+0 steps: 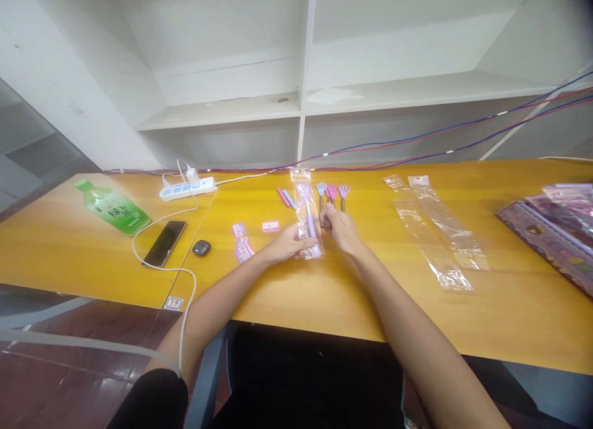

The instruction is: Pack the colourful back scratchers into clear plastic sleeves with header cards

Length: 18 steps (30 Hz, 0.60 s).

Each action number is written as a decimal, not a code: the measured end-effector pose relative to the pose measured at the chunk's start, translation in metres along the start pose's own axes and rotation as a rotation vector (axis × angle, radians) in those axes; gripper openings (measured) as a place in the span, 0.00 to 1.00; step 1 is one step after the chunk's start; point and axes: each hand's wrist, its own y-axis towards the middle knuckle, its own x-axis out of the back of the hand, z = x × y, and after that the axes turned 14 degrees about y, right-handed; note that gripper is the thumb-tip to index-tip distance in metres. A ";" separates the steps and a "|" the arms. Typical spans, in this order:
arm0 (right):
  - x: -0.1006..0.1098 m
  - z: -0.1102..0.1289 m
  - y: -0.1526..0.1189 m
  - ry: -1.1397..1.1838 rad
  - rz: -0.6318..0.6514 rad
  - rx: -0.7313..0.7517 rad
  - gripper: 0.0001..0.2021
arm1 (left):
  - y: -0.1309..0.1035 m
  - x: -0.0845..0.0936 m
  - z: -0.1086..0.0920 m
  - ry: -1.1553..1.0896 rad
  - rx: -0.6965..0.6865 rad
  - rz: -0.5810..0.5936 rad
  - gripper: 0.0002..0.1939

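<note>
A purple back scratcher (310,222) with a hand-shaped head lies inside a clear plastic bag (301,177). My left hand (288,242) grips the lower part of this bag, thumb across it. Close by on the right, my right hand (341,229) has its fingers pinched together beside the bag's edge; what they hold, if anything, is hidden. Just beyond it lie a blue-headed back scratcher (321,189) and two pinkish ones, a darker pink head (331,192) and a lighter pink head (343,190). Left of the bag rest a pink stick (283,197) and a blue stick (290,199).
Small pink printed cards (270,226) lie left of my hands. Flat clear bags (433,243) are spread on the right, before a purple patterned box (546,243) with packages. At left are a green bottle (113,208), phone (165,243), black case (201,248) and power strip (188,188).
</note>
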 end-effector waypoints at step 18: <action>-0.018 0.012 -0.008 0.159 0.211 -0.134 0.26 | 0.012 0.008 0.011 -0.009 -0.072 -0.526 0.25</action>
